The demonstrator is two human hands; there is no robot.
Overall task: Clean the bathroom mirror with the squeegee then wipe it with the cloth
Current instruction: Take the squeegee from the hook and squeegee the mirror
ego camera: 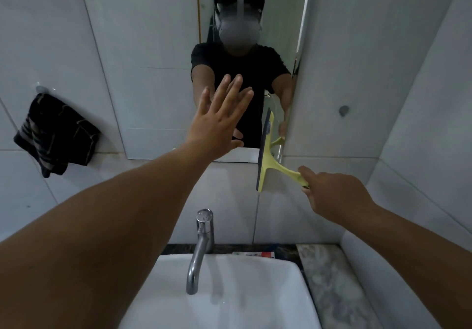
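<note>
The bathroom mirror (pixel 158 47) hangs on the tiled wall above the sink. My left hand (pixel 219 119) is flat and open against its lower middle, fingers spread. My right hand (pixel 334 193) grips the handle of a yellow-green squeegee (pixel 267 160). Its dark blade stands upright at the mirror's lower right corner and reaches below the mirror's bottom edge. A dark striped cloth (pixel 56 134) hangs from a wall hook to the left of the mirror, apart from both hands.
Below me is a white sink (pixel 281 290) with a chrome tap (pixel 201 247). A marble counter (pixel 332 277) runs on the right, and a side wall stands close on the right. A small red and white packet (pixel 255 254) lies behind the sink.
</note>
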